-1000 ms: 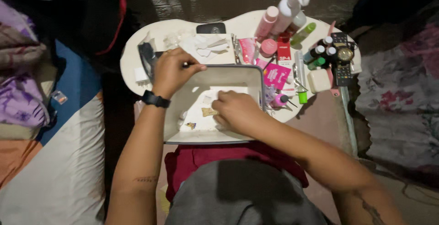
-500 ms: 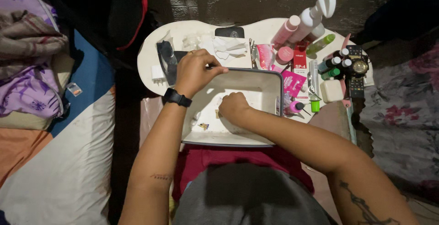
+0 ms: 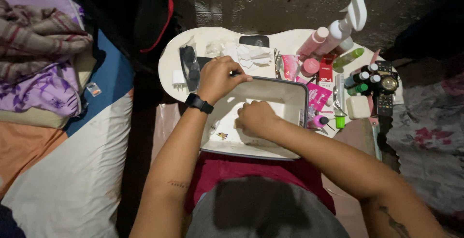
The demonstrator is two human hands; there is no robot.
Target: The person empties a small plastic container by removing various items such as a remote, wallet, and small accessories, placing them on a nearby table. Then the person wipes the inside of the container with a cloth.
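Observation:
A shallow white tray [image 3: 270,87] with a grey rim rests on my lap against the small white table [image 3: 169,64]. My left hand [image 3: 218,78], with a black watch on its wrist, grips the tray's far left rim. My right hand [image 3: 255,118] is curled inside the tray, fingers pressed down on its floor over small scraps; what it pinches is hidden. A small coloured scrap [image 3: 222,135] lies loose in the tray's near left corner.
The table carries a white spray bottle [image 3: 344,25], pink bottle [image 3: 312,42], pink jar [image 3: 310,67], small dark bottles [image 3: 360,76], a remote [image 3: 385,103], wristwatch [image 3: 388,84], white charger [image 3: 179,79] and crumpled paper [image 3: 251,54]. Bedding and a pillow [image 3: 72,170] lie left.
The view has shifted, so everything sits further right and lower in frame. My right hand slid slightly left within the tray; my left hand keeps its grip on the rim.

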